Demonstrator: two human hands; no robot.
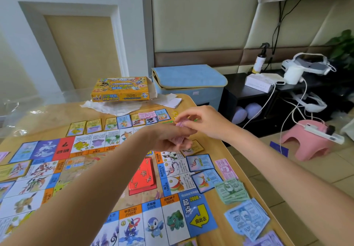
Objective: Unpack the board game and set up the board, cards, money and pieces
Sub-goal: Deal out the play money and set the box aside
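The game board point(92, 171) lies flat on the wooden table point(220, 150), with a red card stack point(142, 176) at its centre. Property cards point(122, 121) line the far edge and more property cards point(200, 162) line the right edge. My left hand point(170, 138) holds a small stack of pink notes point(177, 140) above the board's far right corner. My right hand point(199, 121) pinches the top pink note point(180, 124) of that stack. Piles of pink money point(226, 169), green money point(230, 190) and blue money point(247, 219) lie along the table's right edge.
The yellow game box point(120, 88) sits at the table's far side on crumpled plastic wrap point(113, 107). A single pink note point(147, 115) lies among the far cards. Beyond the right edge are a blue storage box point(189, 84), a black shelf point(249, 92) and a pink stool point(310, 142).
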